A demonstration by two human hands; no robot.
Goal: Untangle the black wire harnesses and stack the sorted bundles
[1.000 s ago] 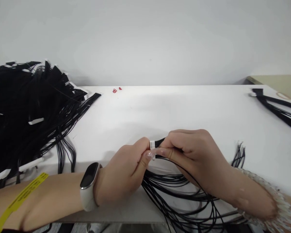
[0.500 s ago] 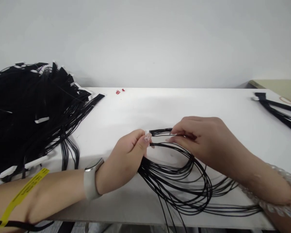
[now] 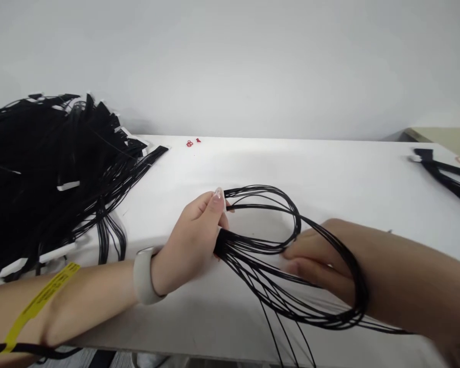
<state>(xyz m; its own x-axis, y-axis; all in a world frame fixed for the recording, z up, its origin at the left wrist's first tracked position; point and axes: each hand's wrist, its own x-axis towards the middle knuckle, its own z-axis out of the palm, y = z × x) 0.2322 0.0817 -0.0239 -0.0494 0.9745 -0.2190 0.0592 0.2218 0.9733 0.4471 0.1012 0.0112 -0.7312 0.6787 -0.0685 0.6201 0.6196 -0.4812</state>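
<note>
My left hand [image 3: 199,230] is closed around a bundle of thin black wires [image 3: 253,244], its thumb pressed on a white connector [image 3: 224,200]. From there the wires loop out to the right and back. My right hand [image 3: 322,260] reaches through the larger loop, thumb and fingers pinched together on some wires at the loop's middle. Motion blurs its fingertips. Several loose wire ends hang over the table's front edge.
A large heap of black wire harnesses [image 3: 42,184] with white connectors covers the left side. Small red rings [image 3: 189,143] lie near the back edge of the white table [image 3: 329,174]. Another black harness [image 3: 448,179] is at the far right.
My right hand has moved down and to the right, from the upper wires into the loop. The loops have widened. My left hand has shifted slightly up and left with the connector.
</note>
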